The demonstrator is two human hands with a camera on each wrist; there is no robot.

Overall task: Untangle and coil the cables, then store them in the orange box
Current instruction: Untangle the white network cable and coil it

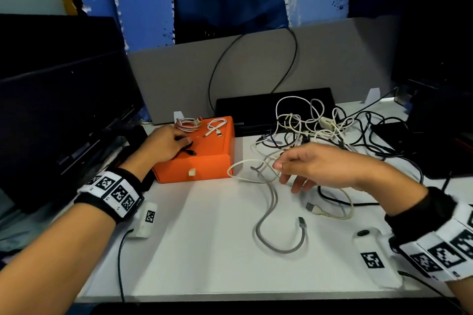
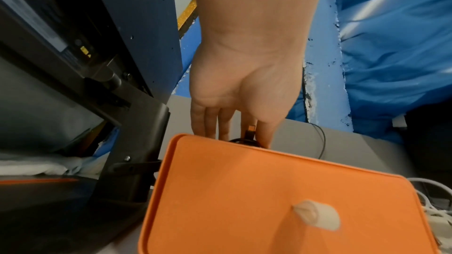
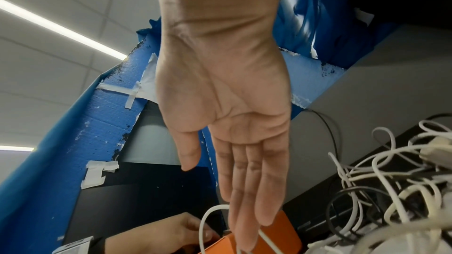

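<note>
Left hand [image 1: 163, 144] laid on orange box [image 1: 204, 163], fingers closed round small black cable [image 1: 188, 149]; box lid seen shut, two coiled cables [image 1: 202, 126] parked on top. Right hand [image 1: 314, 165] held open, fingers straight, above white loop [image 1: 245, 170] on bench [image 1: 204, 250]. Tangled pile [image 1: 320, 128] waits behind. Risk judged: loop snagged, pile dragged along; coils knocked off when lid raised.

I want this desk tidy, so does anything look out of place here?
Yes. Coiled cables lie on top of the closed orange box rather than inside it, and a tangle of white and black cables still sprawls across the desk beside the box.
</note>
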